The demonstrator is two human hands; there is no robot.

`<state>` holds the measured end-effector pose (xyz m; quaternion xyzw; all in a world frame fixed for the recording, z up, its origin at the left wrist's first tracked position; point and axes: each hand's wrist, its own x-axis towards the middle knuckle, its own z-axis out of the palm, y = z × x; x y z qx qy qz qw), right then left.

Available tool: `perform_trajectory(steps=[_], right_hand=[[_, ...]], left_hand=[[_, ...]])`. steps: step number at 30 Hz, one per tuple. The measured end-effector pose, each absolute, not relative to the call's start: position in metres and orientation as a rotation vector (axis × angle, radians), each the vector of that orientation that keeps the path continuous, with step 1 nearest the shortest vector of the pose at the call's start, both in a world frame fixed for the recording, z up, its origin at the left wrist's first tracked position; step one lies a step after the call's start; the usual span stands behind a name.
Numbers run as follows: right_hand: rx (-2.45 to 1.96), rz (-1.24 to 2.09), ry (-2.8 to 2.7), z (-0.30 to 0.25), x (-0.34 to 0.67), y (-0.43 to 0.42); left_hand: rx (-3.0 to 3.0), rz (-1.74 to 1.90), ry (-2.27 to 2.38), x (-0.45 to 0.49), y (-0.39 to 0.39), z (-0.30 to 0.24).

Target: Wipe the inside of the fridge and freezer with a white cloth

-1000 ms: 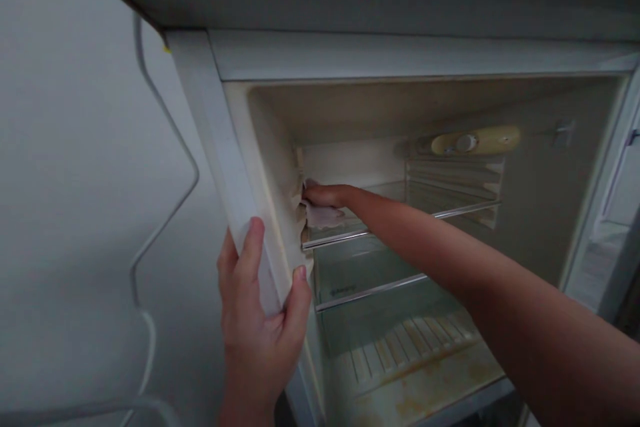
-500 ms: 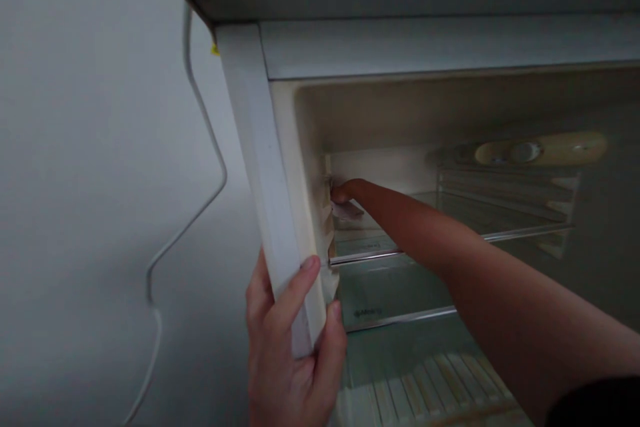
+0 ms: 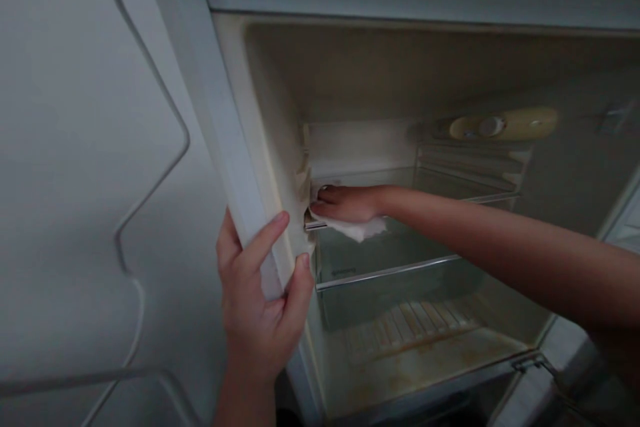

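Observation:
I look into an open, nearly bare fridge (image 3: pixel 380 67). My left hand (image 3: pixel 260 300) is wrapped round the fridge's white left side frame (image 3: pixel 215 120), thumb on the inside, fingers on the outside. My right hand (image 3: pixel 347 203) reaches in to the front left corner of the upper glass shelf (image 3: pixel 450 200) and presses a white cloth (image 3: pixel 363 229) against the shelf edge. The cloth hangs a little below the shelf front. My fingers lie flat on top of it, close to the left inner wall.
A second glass shelf (image 3: pixel 385 273) sits below, above a ribbed, stained fridge floor (image 3: pixel 425 353). A yellowed thermostat housing (image 3: pixel 500 125) is at the back right. A white cable (image 3: pixel 150 180) runs down the grey wall on the left. The door edge (image 3: pixel 620 227) shows at right.
My right hand has drawn the cloth from the back left corner forward to the front edge of the upper shelf. The left hand keeps its grip on the frame; the view shifted.

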<state>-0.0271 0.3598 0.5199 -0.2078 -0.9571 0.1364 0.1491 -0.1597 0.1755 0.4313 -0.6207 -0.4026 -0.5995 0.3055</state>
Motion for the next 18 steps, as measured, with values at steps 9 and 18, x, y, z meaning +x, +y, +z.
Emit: perform_trajectory(steps=[9, 18], right_hand=[[-0.832, 0.129, -2.755, 0.531, 0.004, 0.405], [-0.974, 0.212, -2.612, 0.540, -0.020, 0.407]], left_hand=[[-1.655, -1.564, -1.057, -0.158, 0.174, 0.433], [-1.645, -1.554, -1.038, -0.158, 0.174, 0.433]])
